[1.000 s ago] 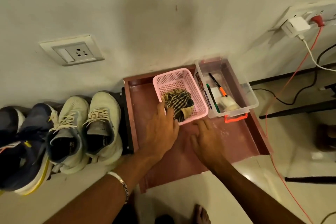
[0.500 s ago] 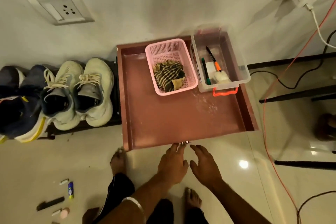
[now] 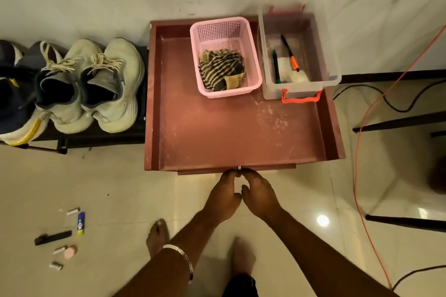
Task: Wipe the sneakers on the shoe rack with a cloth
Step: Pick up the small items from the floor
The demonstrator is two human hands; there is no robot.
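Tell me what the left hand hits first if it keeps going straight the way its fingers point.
The left hand points at the drawer front; its fingertips are already at the small knob there, so that comes first. Actual contact is hard to judge.

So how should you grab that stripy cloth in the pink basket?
Probably from above, since the pink mesh basket walls it in on every side. Pinch the raised crumpled folds in the middle of the dark-and-tan striped cloth, which lies loosely bunched, and lift straight up.
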